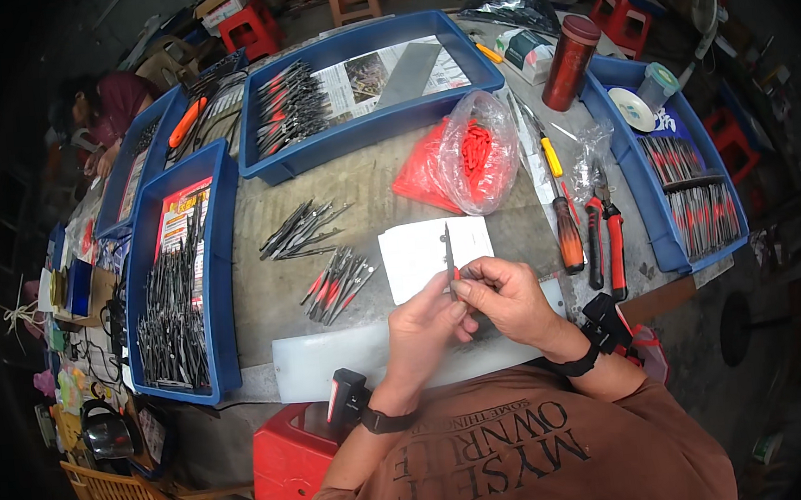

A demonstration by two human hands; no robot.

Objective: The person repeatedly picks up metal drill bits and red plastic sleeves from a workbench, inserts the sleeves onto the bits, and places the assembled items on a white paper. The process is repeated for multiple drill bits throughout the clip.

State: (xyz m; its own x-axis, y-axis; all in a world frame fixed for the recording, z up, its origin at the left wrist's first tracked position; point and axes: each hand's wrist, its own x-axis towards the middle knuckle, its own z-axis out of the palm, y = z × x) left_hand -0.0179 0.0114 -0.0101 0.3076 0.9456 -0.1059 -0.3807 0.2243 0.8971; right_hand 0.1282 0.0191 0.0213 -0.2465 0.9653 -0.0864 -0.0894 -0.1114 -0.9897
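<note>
My right hand point(506, 300) pinches a slim, dark metal piece point(449, 251) between thumb and fingers. The piece stands nearly upright, pointing away from me, with a bit of red near its lower end. Close against it, my left hand point(424, 327) has its fingers curled in and is slightly blurred; whatever lies between its fingertips is hidden. Beneath the piece is a white sheet or pad point(406, 259). Left of it lie a small pile of similar pieces with red parts point(340, 287) and a pile of plain dark ones point(302, 229).
Blue trays hold many such pieces: left point(227, 290), back point(270, 171) and right point(665, 245). A clear bag of red sleeves point(478, 156), a red tumbler point(573, 61), screwdrivers point(568, 238) and red-handled pliers point(616, 253) lie around. Another person point(121, 102) sits far left.
</note>
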